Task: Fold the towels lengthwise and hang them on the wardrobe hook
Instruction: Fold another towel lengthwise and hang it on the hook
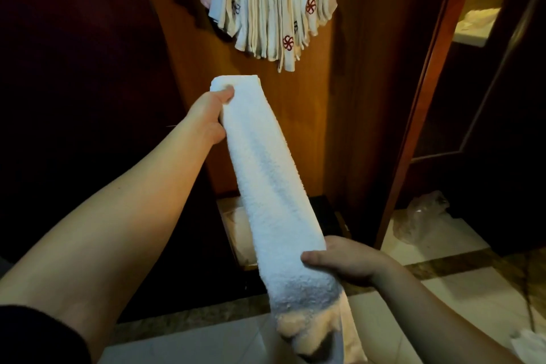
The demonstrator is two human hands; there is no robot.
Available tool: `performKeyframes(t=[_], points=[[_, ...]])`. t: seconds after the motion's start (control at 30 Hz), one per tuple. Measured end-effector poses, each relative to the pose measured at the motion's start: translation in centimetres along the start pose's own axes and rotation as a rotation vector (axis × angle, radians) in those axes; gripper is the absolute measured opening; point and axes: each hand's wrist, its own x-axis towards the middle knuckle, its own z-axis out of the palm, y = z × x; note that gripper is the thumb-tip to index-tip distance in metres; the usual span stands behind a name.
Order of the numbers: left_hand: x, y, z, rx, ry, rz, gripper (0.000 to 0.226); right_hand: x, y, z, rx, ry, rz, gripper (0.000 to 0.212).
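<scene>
Already a thick bunch of folded towels (274, 6) hangs against the wooden wardrobe door (334, 115), so much of the job looks done; the hook itself is hidden above the frame's top edge. The white towel (266, 180) in hand is folded into a long narrow strip, held out slanting below that bunch and well apart from it. What seems left for this one is lifting it and draping it over the hook. The left hand (211, 115) grips the strip's far end, thumb curled on top, the other fingers hidden beneath. The right hand (342, 260) pinches the strip near its lower end, thumb across the top, fingers underneath; the tail end droops past it toward the tiled floor (461, 298).
</scene>
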Motion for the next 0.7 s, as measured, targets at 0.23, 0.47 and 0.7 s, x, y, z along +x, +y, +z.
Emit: performKeyframes(t=[0.23, 0.47, 0.7], points=[[1.0, 0.5, 1.4, 0.058, -0.040, 0.004, 0.035, -0.1, 0.9, 0.6, 0.185, -0.041, 0.165, 0.102], [2.5, -1.3, 2.3, 0.148, -0.066, -0.012, 0.042, -1.4, -0.6, 0.1, 0.125, -0.105, 0.072, 0.076], [4.5, -8.0, 0.5, 0.265, -0.039, -0.128, 0.055, -3.7, -6.1, -1.6, 0.143, -0.085, -0.093, 0.064]])
